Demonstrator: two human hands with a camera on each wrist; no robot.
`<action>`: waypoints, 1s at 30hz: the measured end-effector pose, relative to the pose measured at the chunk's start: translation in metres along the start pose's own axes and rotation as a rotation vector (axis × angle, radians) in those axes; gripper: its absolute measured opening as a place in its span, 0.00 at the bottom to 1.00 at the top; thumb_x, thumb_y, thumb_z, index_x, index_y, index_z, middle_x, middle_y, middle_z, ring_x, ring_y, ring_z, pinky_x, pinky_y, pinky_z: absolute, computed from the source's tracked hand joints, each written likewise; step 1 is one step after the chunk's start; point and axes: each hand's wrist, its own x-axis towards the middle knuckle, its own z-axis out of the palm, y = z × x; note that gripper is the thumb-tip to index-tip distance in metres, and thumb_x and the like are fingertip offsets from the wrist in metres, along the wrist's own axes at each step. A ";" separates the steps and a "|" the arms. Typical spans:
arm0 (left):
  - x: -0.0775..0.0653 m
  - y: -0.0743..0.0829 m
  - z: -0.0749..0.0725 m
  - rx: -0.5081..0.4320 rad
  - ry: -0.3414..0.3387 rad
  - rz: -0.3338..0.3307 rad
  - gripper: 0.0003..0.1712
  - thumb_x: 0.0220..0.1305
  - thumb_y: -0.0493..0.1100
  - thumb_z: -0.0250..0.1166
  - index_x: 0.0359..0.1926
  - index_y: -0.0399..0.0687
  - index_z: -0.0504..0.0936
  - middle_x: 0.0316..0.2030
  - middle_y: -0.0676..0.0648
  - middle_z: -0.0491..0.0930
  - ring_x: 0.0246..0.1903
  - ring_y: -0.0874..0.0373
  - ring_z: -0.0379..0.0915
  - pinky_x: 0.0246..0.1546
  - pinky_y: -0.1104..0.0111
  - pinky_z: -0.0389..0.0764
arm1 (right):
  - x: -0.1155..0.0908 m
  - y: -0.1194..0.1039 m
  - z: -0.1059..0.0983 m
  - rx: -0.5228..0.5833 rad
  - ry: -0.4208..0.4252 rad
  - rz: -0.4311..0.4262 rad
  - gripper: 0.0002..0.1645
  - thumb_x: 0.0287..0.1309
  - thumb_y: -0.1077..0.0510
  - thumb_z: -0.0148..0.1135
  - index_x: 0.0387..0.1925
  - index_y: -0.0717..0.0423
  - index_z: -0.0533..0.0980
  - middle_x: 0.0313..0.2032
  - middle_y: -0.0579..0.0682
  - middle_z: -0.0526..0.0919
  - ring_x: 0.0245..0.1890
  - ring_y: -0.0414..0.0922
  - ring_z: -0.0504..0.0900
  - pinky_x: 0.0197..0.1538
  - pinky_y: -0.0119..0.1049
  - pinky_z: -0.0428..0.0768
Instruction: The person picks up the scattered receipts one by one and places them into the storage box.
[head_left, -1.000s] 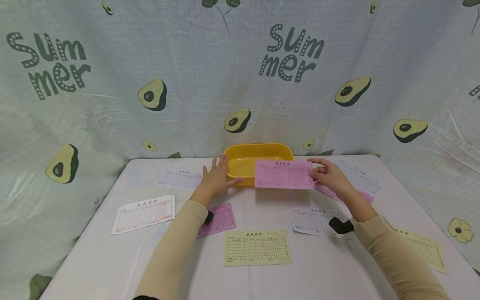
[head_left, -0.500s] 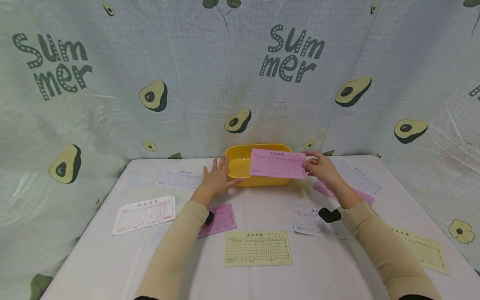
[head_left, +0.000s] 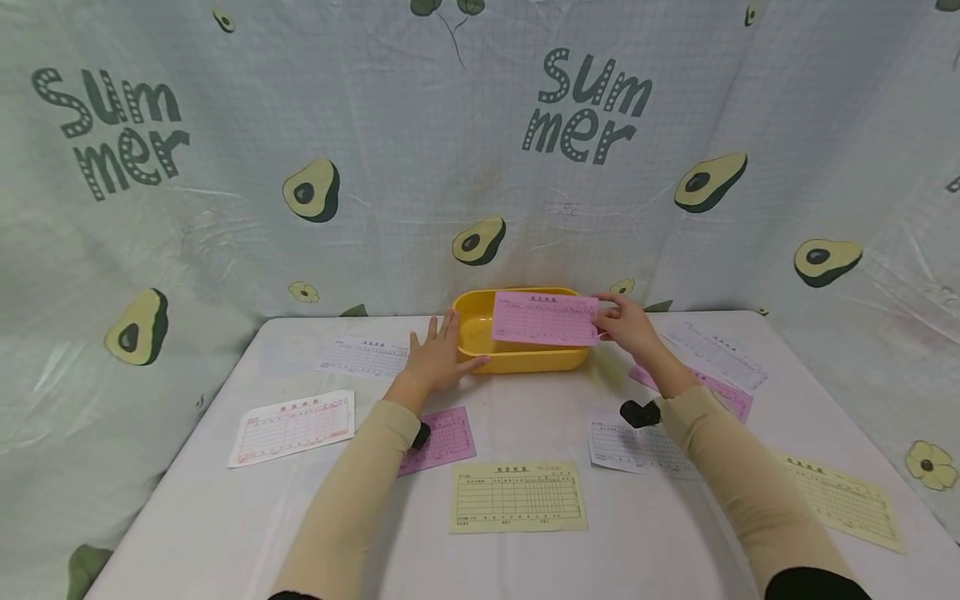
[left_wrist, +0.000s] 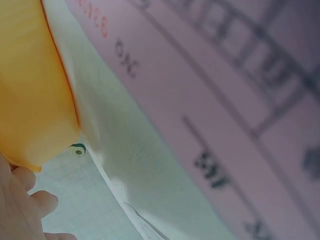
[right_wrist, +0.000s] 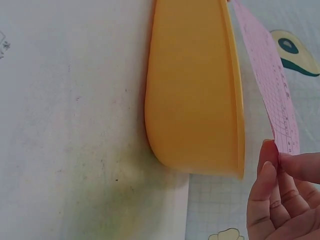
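At the back of the table stands a yellow plastic basin [head_left: 525,362]. My right hand [head_left: 628,327] pinches a pink receipt slip [head_left: 545,318] by its right edge, and the slip hangs above the basin's opening. In the right wrist view thumb and fingertips grip the slip [right_wrist: 270,75] higher than the basin's rim [right_wrist: 239,100]. My left hand [head_left: 437,360] has its fingers spread against the basin's left side. The left wrist view shows its fingers at the basin wall [left_wrist: 35,90], with another pink slip [left_wrist: 175,100] close to the camera.
On the white table lie a yellow slip [head_left: 519,497] in front, a red-printed slip [head_left: 292,428] at left, and a pink slip [head_left: 447,435] by the left wrist. White slips [head_left: 363,357], [head_left: 630,447] and a pink one [head_left: 726,395] lie around; another yellow slip [head_left: 843,502] is right.
My right hand has carried the pink slip left and toward the back, from in front of the basin to over its opening. The left hand has stayed at the basin's side.
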 end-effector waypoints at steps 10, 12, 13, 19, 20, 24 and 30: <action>0.003 0.000 0.000 0.008 -0.013 0.000 0.66 0.66 0.78 0.53 0.82 0.40 0.34 0.81 0.42 0.33 0.79 0.40 0.30 0.74 0.36 0.36 | 0.013 -0.004 0.012 0.005 -0.026 -0.008 0.31 0.75 0.66 0.54 0.74 0.64 0.62 0.54 0.69 0.80 0.39 0.44 0.82 0.39 0.26 0.82; 0.003 -0.001 0.000 0.009 -0.015 -0.001 0.65 0.66 0.78 0.53 0.82 0.40 0.34 0.81 0.42 0.33 0.79 0.40 0.30 0.74 0.36 0.36 | 0.014 -0.005 0.015 -0.015 -0.034 -0.021 0.31 0.74 0.67 0.54 0.75 0.65 0.61 0.53 0.69 0.80 0.39 0.45 0.81 0.38 0.26 0.81; 0.002 -0.001 0.000 0.007 -0.016 -0.002 0.65 0.66 0.78 0.53 0.82 0.40 0.34 0.81 0.42 0.33 0.79 0.40 0.30 0.74 0.36 0.36 | 0.015 -0.005 0.017 -0.028 -0.036 -0.025 0.31 0.74 0.67 0.54 0.75 0.65 0.61 0.52 0.68 0.80 0.39 0.45 0.81 0.38 0.26 0.80; 0.002 0.000 0.001 0.012 -0.013 -0.006 0.65 0.66 0.78 0.53 0.82 0.40 0.34 0.81 0.42 0.34 0.79 0.40 0.30 0.74 0.36 0.36 | 0.024 -0.006 0.023 -0.086 -0.043 -0.036 0.32 0.74 0.66 0.55 0.75 0.64 0.62 0.47 0.65 0.81 0.37 0.46 0.80 0.37 0.26 0.81; 0.002 0.000 0.001 0.014 -0.010 -0.005 0.65 0.67 0.78 0.53 0.82 0.40 0.34 0.81 0.42 0.35 0.79 0.40 0.30 0.74 0.36 0.37 | 0.025 -0.006 0.024 -0.092 -0.044 -0.038 0.31 0.74 0.66 0.55 0.75 0.64 0.61 0.47 0.65 0.80 0.37 0.46 0.80 0.37 0.26 0.81; 0.002 0.002 0.000 0.016 -0.005 -0.003 0.64 0.67 0.77 0.53 0.82 0.40 0.34 0.81 0.42 0.34 0.79 0.40 0.31 0.74 0.36 0.37 | 0.029 -0.007 0.028 -0.113 -0.044 -0.048 0.31 0.74 0.66 0.55 0.74 0.64 0.62 0.48 0.66 0.80 0.36 0.48 0.81 0.37 0.28 0.82; 0.002 0.003 -0.001 0.025 -0.006 -0.015 0.64 0.67 0.76 0.53 0.82 0.40 0.34 0.82 0.42 0.34 0.79 0.40 0.31 0.74 0.36 0.37 | 0.035 -0.011 0.038 -0.152 -0.031 -0.028 0.32 0.73 0.65 0.56 0.75 0.64 0.63 0.49 0.66 0.82 0.38 0.51 0.82 0.40 0.31 0.84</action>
